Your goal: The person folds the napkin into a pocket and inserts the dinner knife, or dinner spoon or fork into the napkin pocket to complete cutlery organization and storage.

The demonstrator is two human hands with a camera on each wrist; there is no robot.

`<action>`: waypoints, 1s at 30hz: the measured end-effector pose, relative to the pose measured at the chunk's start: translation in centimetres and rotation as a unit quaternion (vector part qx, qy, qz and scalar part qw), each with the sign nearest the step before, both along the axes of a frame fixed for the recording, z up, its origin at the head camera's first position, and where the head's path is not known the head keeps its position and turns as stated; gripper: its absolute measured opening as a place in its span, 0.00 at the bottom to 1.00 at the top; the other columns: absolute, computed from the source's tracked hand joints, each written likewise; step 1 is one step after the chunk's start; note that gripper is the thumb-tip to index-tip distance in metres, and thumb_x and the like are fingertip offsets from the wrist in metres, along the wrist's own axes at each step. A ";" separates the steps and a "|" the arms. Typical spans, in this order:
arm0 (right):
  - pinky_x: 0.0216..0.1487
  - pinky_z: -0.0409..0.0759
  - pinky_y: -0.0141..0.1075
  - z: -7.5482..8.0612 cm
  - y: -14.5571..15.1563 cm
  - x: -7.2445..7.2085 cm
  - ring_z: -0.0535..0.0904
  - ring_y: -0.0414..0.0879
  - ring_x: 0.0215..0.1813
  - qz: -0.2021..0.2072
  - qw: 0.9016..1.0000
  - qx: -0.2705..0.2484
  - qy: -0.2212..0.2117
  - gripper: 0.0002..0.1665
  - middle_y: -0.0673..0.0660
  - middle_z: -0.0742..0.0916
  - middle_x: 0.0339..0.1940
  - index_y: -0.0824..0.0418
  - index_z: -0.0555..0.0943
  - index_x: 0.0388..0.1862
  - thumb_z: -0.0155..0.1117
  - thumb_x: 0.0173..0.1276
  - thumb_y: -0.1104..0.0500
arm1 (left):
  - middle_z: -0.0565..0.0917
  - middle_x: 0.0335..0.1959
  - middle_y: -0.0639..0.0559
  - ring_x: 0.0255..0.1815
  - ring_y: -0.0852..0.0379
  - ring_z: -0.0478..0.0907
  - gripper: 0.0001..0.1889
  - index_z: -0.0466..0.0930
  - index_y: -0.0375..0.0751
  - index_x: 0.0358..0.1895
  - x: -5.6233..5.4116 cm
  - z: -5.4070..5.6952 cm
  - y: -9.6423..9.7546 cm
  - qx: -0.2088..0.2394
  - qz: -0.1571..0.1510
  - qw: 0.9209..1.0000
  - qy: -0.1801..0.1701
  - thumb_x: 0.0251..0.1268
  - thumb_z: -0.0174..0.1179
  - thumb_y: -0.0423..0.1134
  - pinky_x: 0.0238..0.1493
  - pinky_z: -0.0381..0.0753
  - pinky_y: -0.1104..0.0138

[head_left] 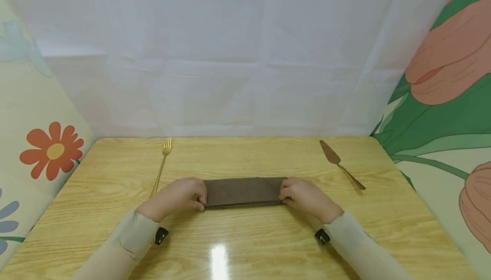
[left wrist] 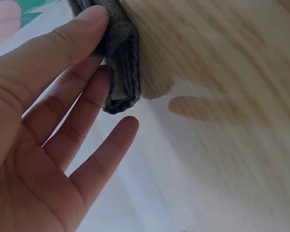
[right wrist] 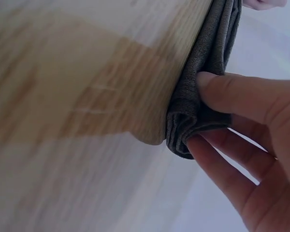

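Note:
A dark brown cloth (head_left: 243,191), folded into a long flat strip, lies across the middle of the table. My left hand (head_left: 184,194) pinches its left end. In the left wrist view, the thumb and nearer fingers of that hand meet the layered cloth (left wrist: 122,72), while the little finger stands apart from it. At the strip's right end my right hand (head_left: 304,197) pinches the cloth. The right wrist view shows the thumb on one face of the folded cloth (right wrist: 193,101), fingers behind and below it, and several layers at the end.
A gold fork (head_left: 164,156) lies at the left, its handle end partly behind my left hand. On the right is a copper-coloured cake server (head_left: 333,154), lying slantwise. The wooden table (head_left: 245,156) meets a white sheet (head_left: 238,79) at its back edge.

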State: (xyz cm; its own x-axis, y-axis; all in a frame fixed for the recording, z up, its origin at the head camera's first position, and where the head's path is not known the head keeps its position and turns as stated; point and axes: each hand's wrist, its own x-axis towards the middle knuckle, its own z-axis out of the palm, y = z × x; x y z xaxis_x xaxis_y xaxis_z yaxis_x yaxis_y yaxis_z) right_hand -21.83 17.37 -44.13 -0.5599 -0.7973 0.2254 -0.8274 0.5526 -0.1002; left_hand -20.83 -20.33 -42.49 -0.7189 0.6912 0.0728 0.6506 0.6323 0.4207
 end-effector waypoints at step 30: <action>0.46 0.84 0.39 0.1 -0.6 -1.8 0.81 0.48 0.42 -0.101 0.989 -0.030 -0.108 0.06 0.54 0.86 0.38 0.65 0.90 0.39 0.70 0.64 0.70 | 0.87 0.31 0.62 0.34 0.63 0.82 0.04 0.91 0.49 0.30 -0.5 -0.4 0.8 0.012 0.067 0.998 -0.008 0.60 0.72 0.35 0.39 0.84 0.65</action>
State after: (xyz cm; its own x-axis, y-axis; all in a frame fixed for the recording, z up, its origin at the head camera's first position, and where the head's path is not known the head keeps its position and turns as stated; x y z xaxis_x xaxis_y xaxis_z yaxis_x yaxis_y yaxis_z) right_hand -23.63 16.80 -43.99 -0.7468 -0.6526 0.1276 -0.6563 0.6924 -0.2997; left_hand -21.37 -19.55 -42.92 -0.8064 0.5864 0.0767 0.5537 0.7031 0.4462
